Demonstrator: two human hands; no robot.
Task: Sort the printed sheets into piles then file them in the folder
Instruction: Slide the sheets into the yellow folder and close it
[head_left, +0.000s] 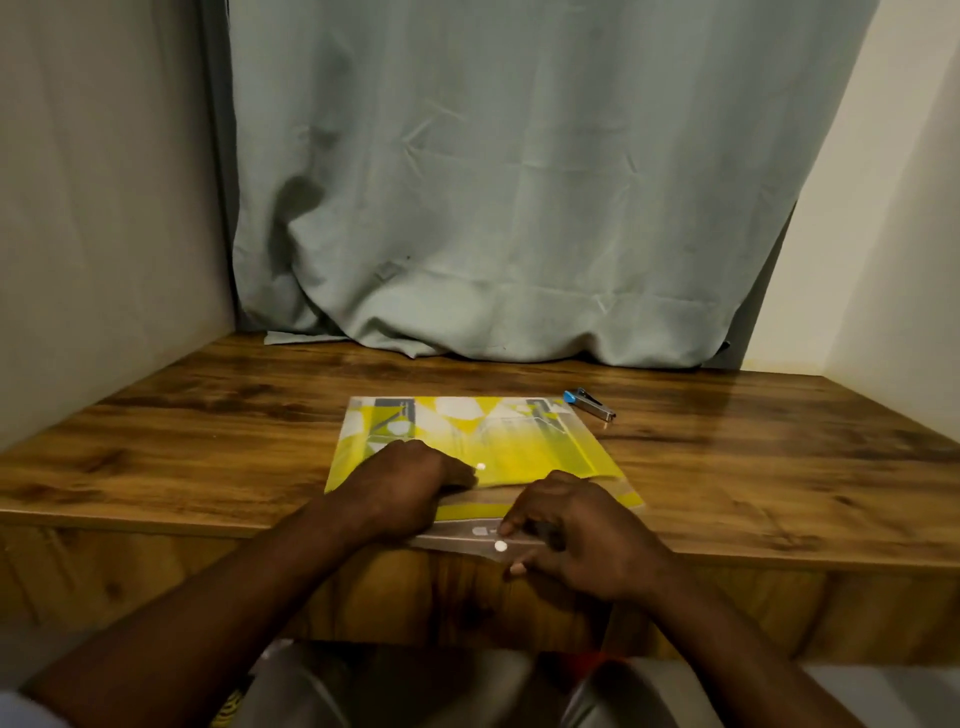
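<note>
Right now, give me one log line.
left hand resting on folder | right hand pinching clear flap | stapler beside folder's far-right corner

A single wide-angle view, worn on the person's head, looks forward and down over the worktop (208, 441). It sits close. The forearms (234, 597) run in from 7 and 5 o'clock, and the left grip (410, 478) and right grip (576, 530) lie just below centre, on the folder (519, 441) at the worktop's near edge. The person's lap (415, 691) fills 6 o'clock. The curtain (519, 182) at the far end takes 12 o'clock, with the left wall (104, 208) at 9 and the right wall (893, 234) at 3 o'clock, both leaning inward toward the top.
</note>
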